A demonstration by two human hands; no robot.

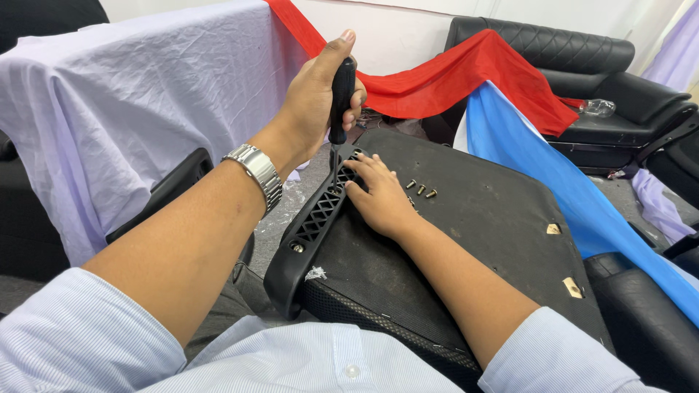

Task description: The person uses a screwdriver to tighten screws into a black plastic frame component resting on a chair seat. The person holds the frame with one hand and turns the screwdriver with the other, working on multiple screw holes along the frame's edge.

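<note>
The left hand [317, 94] gripped a black-handled screwdriver [341, 102] upright over a black lattice plastic bracket [317, 215]; the right hand [378, 196] lay spread on the upturned black chair seat [480, 218], amid draped cloths and black sofas.

Lilac sheet [138, 94] drapes the left, red cloth [466, 76] runs across the back, blue cloth [575, 189] falls right, black sofa [582, 51] carries a clear bottle [598, 108].

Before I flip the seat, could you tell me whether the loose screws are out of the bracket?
Out: three loose screws lie on the seat underside, beside the right hand.
</note>
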